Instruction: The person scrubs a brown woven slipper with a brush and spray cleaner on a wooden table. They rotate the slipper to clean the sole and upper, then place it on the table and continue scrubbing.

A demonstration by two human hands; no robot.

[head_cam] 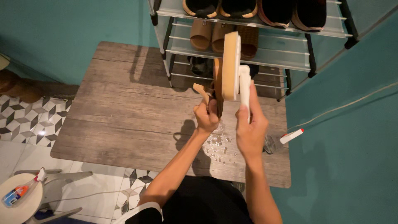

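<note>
My left hand [206,117] grips a tan sandal [217,81] by its strap and holds it on edge above the wood-patterned board [124,108]. My right hand [250,130] is closed around the white handle of a scrubbing brush [231,66]. The brush's oval tan head stands upright and is pressed against the right side of the sandal. Most of the sandal is hidden behind the brush head. Both hands are in front of the lower shelves of a metal shoe rack [282,52].
The rack holds several pairs of sandals and dark shoes. Water drops [217,145] lie on the board under my hands. A white tube with a red cap [292,136] lies at the board's right edge. A stool with a spray bottle [18,193] stands lower left. Teal walls enclose the corner.
</note>
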